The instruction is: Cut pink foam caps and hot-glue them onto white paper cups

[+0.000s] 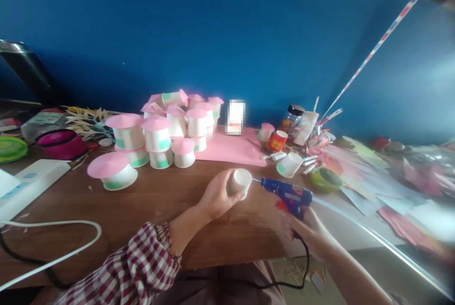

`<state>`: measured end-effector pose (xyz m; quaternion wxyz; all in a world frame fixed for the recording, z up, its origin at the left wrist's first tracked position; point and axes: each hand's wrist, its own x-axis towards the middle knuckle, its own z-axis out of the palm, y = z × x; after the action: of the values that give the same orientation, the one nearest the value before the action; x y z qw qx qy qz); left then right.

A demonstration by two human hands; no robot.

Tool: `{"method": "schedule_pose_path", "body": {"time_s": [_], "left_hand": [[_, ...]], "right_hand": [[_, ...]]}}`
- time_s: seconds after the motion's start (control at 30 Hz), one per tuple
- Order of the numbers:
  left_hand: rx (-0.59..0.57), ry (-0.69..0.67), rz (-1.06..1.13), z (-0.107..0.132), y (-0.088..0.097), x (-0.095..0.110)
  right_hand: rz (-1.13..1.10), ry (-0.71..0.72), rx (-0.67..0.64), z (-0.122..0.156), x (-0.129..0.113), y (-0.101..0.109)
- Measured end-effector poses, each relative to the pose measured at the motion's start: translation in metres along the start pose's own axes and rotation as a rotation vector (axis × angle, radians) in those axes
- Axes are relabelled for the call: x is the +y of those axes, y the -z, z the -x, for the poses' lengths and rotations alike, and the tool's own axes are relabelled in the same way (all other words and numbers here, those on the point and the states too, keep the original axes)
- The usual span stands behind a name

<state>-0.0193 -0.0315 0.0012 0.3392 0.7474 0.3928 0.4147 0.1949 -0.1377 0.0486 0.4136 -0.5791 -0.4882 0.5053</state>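
Note:
My left hand (221,194) is closed around a small white paper cup (242,180), its open end tilted up toward me. In my right hand (306,230) is a blue glue gun (289,194), gripped by its handle. The gun's thin nozzle points left, and its tip is right at the cup's rim; whether they touch I cannot tell. A clear glue stick (329,204) sticks out of the gun's back. Left of my hands stand several white cups with pink cone tops, one of them a wide-topped cup (115,170) at the front.
A pink paper sheet (241,150) lies behind my hands. Near it are a red cup (277,141), a white cup (289,165) and a yellow-green tape roll (325,179). Paper scraps cover the right side. A power strip (33,184) and white cable (67,223) lie left.

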Motion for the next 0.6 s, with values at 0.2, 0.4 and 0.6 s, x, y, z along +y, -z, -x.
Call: {"method": "schedule_pose_path", "body": {"time_s": [0.2,0.4,0.6], "left_hand": [[-0.009,0.003,-0.011,-0.0002,-0.0001,0.0006],[-0.014,-0.005,0.001,-0.0001,-0.0006,-0.0003],[-0.01,-0.006,0.001,-0.0001,-0.0021,-0.0031]], "right_hand": [[0.078,-0.002,0.014,0.0002,0.0001,0.0006],[0.117,0.011,0.017,-0.0026,0.0028,-0.0003],[0.169,-0.008,0.041,-0.0032,0.0,0.0001]]}}
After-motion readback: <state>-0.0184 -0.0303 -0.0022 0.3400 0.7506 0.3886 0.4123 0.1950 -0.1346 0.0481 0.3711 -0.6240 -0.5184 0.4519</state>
